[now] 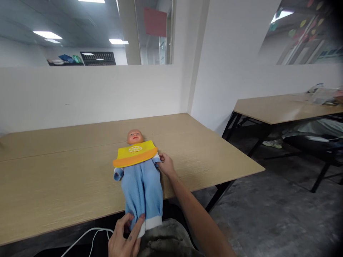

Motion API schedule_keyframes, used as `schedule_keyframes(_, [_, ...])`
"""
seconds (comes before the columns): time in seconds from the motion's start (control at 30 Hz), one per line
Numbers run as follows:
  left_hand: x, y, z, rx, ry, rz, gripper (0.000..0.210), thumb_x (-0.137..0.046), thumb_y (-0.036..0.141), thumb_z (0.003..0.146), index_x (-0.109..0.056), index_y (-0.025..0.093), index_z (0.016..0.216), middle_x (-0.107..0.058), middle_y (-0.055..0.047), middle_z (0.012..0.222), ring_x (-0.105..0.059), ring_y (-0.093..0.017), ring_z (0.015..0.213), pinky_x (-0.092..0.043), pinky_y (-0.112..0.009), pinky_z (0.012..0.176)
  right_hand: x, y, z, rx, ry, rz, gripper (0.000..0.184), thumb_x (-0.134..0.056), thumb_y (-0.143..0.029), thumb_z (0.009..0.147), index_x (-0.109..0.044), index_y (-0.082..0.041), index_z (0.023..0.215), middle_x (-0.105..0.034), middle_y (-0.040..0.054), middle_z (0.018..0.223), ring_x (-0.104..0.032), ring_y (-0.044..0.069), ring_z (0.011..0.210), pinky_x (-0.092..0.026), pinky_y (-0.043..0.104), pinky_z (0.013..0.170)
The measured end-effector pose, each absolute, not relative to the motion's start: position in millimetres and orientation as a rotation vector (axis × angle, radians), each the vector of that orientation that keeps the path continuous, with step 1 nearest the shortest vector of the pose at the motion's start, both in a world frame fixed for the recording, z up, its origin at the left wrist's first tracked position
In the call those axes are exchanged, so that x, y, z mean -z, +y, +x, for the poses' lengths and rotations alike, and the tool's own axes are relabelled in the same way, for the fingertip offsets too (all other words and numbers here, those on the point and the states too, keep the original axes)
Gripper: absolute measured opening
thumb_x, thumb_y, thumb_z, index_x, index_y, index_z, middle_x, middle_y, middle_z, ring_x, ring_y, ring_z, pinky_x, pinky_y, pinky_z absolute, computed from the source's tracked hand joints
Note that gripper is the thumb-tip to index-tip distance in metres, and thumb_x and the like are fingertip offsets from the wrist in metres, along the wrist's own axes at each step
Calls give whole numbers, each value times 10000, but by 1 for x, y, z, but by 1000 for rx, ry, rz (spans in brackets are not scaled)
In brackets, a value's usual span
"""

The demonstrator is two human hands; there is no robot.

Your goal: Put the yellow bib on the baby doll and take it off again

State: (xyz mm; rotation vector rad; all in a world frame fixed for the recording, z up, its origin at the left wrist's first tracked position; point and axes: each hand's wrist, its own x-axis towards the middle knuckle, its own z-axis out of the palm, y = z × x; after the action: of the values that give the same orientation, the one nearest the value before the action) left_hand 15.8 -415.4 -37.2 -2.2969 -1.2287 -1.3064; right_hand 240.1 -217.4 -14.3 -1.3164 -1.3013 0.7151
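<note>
A doll [141, 178] in pale blue clothing lies on its back across the near edge of a wooden worktop [72, 189], its head [135, 137] toward the far edge and its trouser legs reaching past the near edge over the person's lap. The right hand [166, 165] closes thumb and finger on a blue sleeve [155, 160] on the side toward the worktop's right edge, while the left hand [125, 236] touches a trouser leg [135, 200] just above its white cuff [153, 222], thumb and forefinger apart at the tips; whether cloth is pinched between them cannot be told. A yellow bib [134, 154] with an orange lower band covers the chest. The doll looks light, likely a smooth, firm head on a soft, fuzzy-clothed body that should sag if lifted by one end. The cloth appears loose and grippy, so a pinch there probably holds the garment better than the doll itself, while the shiny head could slip. The bib seems thin but rather stiff, best taken by its rim. Both palms around the torso, under the bib, would likely make the surest hold, with little about it appearing fragile.
</note>
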Motion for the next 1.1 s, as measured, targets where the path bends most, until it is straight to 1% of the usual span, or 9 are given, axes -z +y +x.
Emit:
schedule_keyframes(0.1, [37,-415,14,1332,-1228,-2286,275,-553,126,864,-718,254,1043,-561,-59,1027,-584,-99,750,-507,-205,687,14,-217,240,-719,-1298,-1321,128,-602,-232,673,-586,-190,793,-655,-14,730,-609,128,673,-449,208,597])
schedule_keyframes(0.23, [40,-413,11,1364,-1254,-2230,247,-575,138,855,-717,267,1012,-562,-51,1030,-591,-105,762,-511,-214,677,17,-217,240,-711,-1307,-1308,130,-586,-226,684,-593,-185,807,-663,-9,735,-614,131,675,-451,214,606])
schedule_keyframes(0.37, [40,-415,13,1375,-1254,-2266,308,-558,131,855,-685,281,1091,-562,-49,1013,-588,-112,748,-525,-222,649,17,-217,241,-698,-1306,-1310,142,-589,-223,685,-602,-181,820,-682,5,764,-632,146,703,-458,224,615])
schedule_keyframes(0.43, [38,-418,17,1349,-1271,-2289,316,-556,117,852,-679,272,1098,-557,-56,1027,-592,-116,762,-530,-229,661,16,-217,241,-701,-1311,-1318,141,-594,-220,686,-605,-181,822,-688,8,775,-636,147,708,-461,225,614])
schedule_keyframes(0.6, [34,-426,24,1337,-1316,-2232,267,-575,87,840,-703,242,1016,-542,-73,1056,-590,-133,805,-530,-247,677,16,-217,241,-733,-1297,-1337,135,-597,-224,689,-598,-189,819,-682,-7,752,-632,140,702,-468,215,597])
schedule_keyframes(0.77, [38,-424,15,1277,-1282,-2248,353,-562,66,842,-697,286,1083,-561,-71,1100,-588,-140,817,-529,-242,660,21,-215,241,-735,-1294,-1348,152,-600,-258,687,-605,-189,822,-679,-3,749,-623,142,690,-471,222,592])
schedule_keyframes(0.87, [42,-421,11,1262,-1266,-2243,355,-561,75,842,-702,293,1084,-572,-68,1093,-587,-144,821,-529,-244,668,22,-214,241,-729,-1289,-1355,163,-602,-265,687,-609,-184,828,-682,7,758,-626,147,697,-476,231,596])
schedule_keyframes(0.97, [44,-418,12,1269,-1262,-2229,334,-550,79,842,-708,280,1057,-573,-71,1086,-591,-151,830,-536,-244,673,21,-214,241,-722,-1298,-1353,153,-603,-246,683,-612,-182,821,-686,13,770,-631,148,696,-477,231,598])
schedule_keyframes(1.1, [46,-414,18,1293,-1243,-2235,316,-519,70,845,-692,246,1043,-558,-90,1091,-602,-162,877,-538,-244,695,20,-214,242,-715,-1305,-1353,136,-609,-239,682,-607,-191,809,-682,-5,751,-631,139,687,-471,216,591])
